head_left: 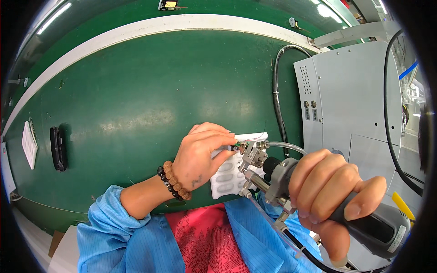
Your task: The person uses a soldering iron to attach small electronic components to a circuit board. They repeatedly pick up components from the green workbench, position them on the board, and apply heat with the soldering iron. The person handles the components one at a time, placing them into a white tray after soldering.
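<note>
While the small green circuit board [240, 144] sits at the metal nozzle head [254, 155] of a hose-fed handheld driver [378, 223], work on it looks under way rather than finished; what is done and what is left cannot be told, since fingertips and head hide most of it. The left hand [198, 152] pinches the board's left end between thumb and fingers, over the far part of a white moulded tray [225, 179]; whether board and tray touch is unclear. Oval recesses show at the tray's near left. To the right, the right hand [332, 186] is wrapped firmly round the driver's dark grip. A clear hose [287, 145] runs right from the head, toward a grey machine cabinet [339, 86].
</note>
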Tool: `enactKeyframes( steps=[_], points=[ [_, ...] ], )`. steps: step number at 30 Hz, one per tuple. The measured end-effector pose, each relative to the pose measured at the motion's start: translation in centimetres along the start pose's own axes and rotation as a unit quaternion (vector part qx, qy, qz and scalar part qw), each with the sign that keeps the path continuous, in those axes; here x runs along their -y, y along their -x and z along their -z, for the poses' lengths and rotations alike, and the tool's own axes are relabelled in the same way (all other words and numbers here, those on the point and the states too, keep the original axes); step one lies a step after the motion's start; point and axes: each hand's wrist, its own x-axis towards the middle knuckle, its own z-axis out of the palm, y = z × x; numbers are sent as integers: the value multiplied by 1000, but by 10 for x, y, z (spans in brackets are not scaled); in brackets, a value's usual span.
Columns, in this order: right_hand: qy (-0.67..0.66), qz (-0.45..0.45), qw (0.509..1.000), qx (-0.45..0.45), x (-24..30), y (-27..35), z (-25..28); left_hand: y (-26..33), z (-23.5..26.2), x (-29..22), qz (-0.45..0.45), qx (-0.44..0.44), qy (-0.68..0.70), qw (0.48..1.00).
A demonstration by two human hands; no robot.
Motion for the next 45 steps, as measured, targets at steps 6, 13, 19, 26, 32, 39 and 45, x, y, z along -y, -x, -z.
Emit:
enactKeyframes(
  steps=[6, 13, 19, 26, 32, 39, 45],
  points=[
    [4, -21, 1000, 4, 0, -2, 0, 0, 0, 1, 1, 0, -4, 1000],
    [-39, 68, 994, -78, 21, 9, 10, 3, -3, 1, -19, -8, -20, 1000],
    [-51, 107, 990, -71, 68, 25, 28, -4, 9, -20, -85, -51, -75, 992],
    [-87, 70, 992, -51, 57, 25, 31, -49, 122, -26, 19, -70, -135, 988],
    [-87, 92, 992, 11, 43, 2, 21, -150, 279, 74, 53, -396, -345, 849],
    [-73, 86, 993, 30, 29, 0, 26, -155, 272, 116, -64, -71, -395, 914],
    [-94, 51, 994, -11, 34, 10, 27, -183, 259, 136, -62, -61, -400, 912]
  ],
)
